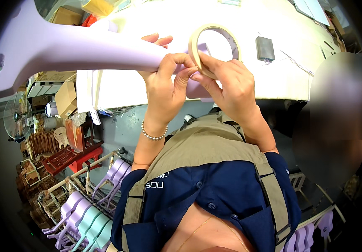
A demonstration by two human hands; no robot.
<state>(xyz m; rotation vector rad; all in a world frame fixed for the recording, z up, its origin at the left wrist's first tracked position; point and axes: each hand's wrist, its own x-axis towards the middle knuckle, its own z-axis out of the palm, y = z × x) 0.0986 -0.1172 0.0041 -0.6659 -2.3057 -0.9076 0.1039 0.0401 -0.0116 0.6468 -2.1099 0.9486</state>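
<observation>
A glossy lilac guitar reaches in from the upper left, its neck extending to the middle above the table. My left hand is closed around the neck, fingertips showing past its far edge; its thumb and forefinger pinch together beside the tape. In my right hand is a roll of cream masking tape, held on edge with fingers closed on its lower rim. Both hands' fingertips nearly meet over the neck, by the lilac headstock. Whether a loose tape end lies between them is hidden.
The white table bears a small black box and a thin cable. A blurred person is close on my right. Lilac and teal guitar bodies hang on a rack at lower left; a fan and cartons stand left.
</observation>
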